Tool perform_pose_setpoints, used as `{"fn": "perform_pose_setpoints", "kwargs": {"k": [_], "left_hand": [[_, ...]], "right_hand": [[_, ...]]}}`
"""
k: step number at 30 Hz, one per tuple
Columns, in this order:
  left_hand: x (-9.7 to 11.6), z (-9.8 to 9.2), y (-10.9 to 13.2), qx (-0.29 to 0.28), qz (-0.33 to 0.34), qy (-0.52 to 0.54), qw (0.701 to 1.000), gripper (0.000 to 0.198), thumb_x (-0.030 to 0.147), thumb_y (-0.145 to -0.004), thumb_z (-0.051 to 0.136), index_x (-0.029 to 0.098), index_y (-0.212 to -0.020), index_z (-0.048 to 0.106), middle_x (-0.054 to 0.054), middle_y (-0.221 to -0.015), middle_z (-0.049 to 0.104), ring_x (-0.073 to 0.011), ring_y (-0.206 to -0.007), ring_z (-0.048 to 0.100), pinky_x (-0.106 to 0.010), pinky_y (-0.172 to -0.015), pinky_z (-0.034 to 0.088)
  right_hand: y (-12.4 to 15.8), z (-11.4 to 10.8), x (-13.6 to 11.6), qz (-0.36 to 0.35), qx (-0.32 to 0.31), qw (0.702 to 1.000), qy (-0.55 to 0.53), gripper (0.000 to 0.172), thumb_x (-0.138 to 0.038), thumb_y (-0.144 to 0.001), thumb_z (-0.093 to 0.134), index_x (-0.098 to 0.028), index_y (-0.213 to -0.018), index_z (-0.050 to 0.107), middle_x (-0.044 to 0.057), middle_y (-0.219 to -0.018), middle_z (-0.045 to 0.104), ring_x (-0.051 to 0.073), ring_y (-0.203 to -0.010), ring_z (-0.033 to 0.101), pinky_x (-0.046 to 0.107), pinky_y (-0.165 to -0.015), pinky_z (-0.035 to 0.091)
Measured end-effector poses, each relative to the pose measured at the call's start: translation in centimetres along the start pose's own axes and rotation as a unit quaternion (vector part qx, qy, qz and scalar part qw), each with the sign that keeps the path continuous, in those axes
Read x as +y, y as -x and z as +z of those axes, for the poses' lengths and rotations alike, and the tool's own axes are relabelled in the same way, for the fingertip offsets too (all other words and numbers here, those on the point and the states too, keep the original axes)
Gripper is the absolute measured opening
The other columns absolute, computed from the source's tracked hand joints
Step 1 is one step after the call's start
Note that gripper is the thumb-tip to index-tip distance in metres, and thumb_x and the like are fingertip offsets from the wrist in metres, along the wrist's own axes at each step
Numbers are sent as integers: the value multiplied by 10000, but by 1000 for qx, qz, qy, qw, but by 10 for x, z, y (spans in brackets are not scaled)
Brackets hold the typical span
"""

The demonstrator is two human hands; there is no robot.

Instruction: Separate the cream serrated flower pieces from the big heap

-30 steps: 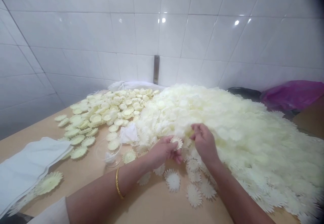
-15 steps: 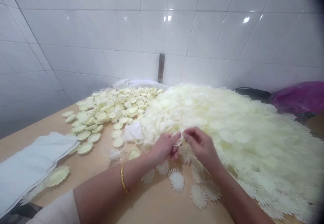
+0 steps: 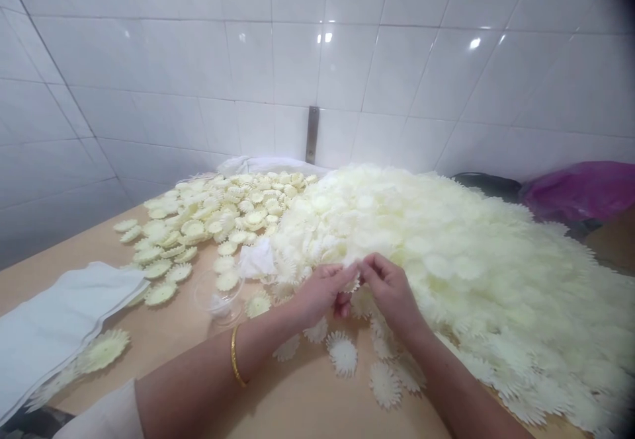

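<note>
My left hand (image 3: 320, 292) and my right hand (image 3: 391, 291) meet fingertip to fingertip at the near edge of a big heap of pale cream flower-shaped pieces (image 3: 446, 247). Both pinch one small flower piece (image 3: 353, 285) between them; it is mostly hidden by the fingers. A gold bangle (image 3: 235, 358) sits on my left wrist. Several loose flower pieces (image 3: 342, 353) lie flat on the tan table (image 3: 163, 333) just below my hands.
A spread of yellower flower pieces (image 3: 213, 217) covers the table at back left. A small clear dish (image 3: 218, 297) stands left of my hands. White cloth (image 3: 54, 323) lies at far left, a purple bag (image 3: 585, 191) at far right. White tiled walls enclose the corner.
My hands came together from apart: the right hand left the heap and joined the left on the flower piece the left was holding. The view shifted slightly.
</note>
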State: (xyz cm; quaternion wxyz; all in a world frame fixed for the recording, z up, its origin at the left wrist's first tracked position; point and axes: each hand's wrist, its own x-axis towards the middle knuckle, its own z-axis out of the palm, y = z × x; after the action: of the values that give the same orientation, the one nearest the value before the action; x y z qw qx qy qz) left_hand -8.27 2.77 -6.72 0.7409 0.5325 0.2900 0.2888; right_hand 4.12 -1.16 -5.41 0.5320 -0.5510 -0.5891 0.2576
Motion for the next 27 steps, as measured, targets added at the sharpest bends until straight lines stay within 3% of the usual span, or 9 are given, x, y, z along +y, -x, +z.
{"fn": "perform_pose_setpoints", "kwargs": {"k": [4,7,10,13,16,22,27], "left_hand": [[2,3,3,-44,33,9,998,356,508,-716,544,168,-664,451,73,-412,367,-68,-347,423,-177,-338,266],[2,2,4,-69,28,21,997,341,481,-721,557,171,-642,441,81,-378,324,-73,-339,420,-178,-340,264],[2,1,3,-58,19,48,997,341,474,-732,547,168,-641,427,68,-404,361,-80,-369,457,-178,-362,293],[0,0,1,-39,8,77,996,310,451,-727,562,158,-745,464,40,-486,463,-97,-436,513,-201,-419,373],[-2,-2,-2,-33,13,72,997,301,407,-688,615,146,-719,468,38,-483,470,-98,-422,510,-197,-399,365],[-3,-4,-4,-8,13,67,998,307,414,-684,614,158,-660,447,70,-400,402,-75,-339,448,-174,-331,287],[-1,-3,-5,35,1,49,998,365,482,-660,612,177,-629,413,95,-365,328,-68,-303,398,-179,-318,246]], "right_hand": [[-3,4,3,53,54,995,-67,305,-368,-814,459,-196,-577,375,-53,-497,414,96,-472,424,214,-469,369],[-8,-1,9,81,133,983,-98,310,-394,-832,423,-198,-597,379,-57,-487,437,94,-457,463,218,-490,414],[-14,-11,15,100,174,975,-93,369,-490,-824,392,-195,-603,391,-61,-467,422,95,-419,472,235,-479,444],[-15,-16,18,85,149,985,-24,353,-532,-786,437,-189,-699,437,-54,-503,465,106,-420,494,239,-454,438],[-13,-14,18,66,143,987,18,306,-482,-778,483,-188,-858,455,-42,-571,521,116,-459,527,239,-477,434],[-8,-11,10,20,53,998,21,238,-380,-797,483,-182,-667,484,-40,-526,467,101,-484,484,217,-499,405],[-2,-8,-2,-18,-37,999,-18,197,-359,-780,530,-174,-711,532,-20,-581,511,110,-548,491,230,-546,413]]}}
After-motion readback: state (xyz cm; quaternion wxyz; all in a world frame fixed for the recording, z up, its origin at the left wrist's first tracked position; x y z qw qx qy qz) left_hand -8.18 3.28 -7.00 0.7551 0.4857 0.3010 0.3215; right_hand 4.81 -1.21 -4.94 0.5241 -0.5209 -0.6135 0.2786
